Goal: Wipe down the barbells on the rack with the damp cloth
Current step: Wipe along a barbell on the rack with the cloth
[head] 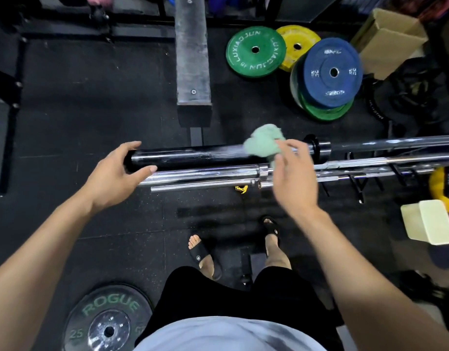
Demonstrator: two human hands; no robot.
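Wiping step in hand on the thick black barbell sleeve (pixel 193 155), topmost of the bars on the black metal rack (pixel 355 181). Crumpled pale green cloth (pixel 264 144) pinched in right hand (pixel 291 178), resting on sleeve near collar. Left hand (pixel 117 173) spread wide, cupping sleeve end, not clamped. Next, by judgement: firmer left-hand steadying, cloth drawn along sleeve, then the chrome bars (pixel 205 174) below.

At mid-frame, the left hand (pixel 117 171) cups the end of a black barbell sleeve (pixel 188 157), fingers curled loosely around it. The right hand (pixel 291 173) pinches a crumpled green cloth (pixel 262 144) against the sleeve near its collar. Chrome barbells (pixel 205 173) lie just below. Coloured weight plates (pixel 256 51) sit upper right.
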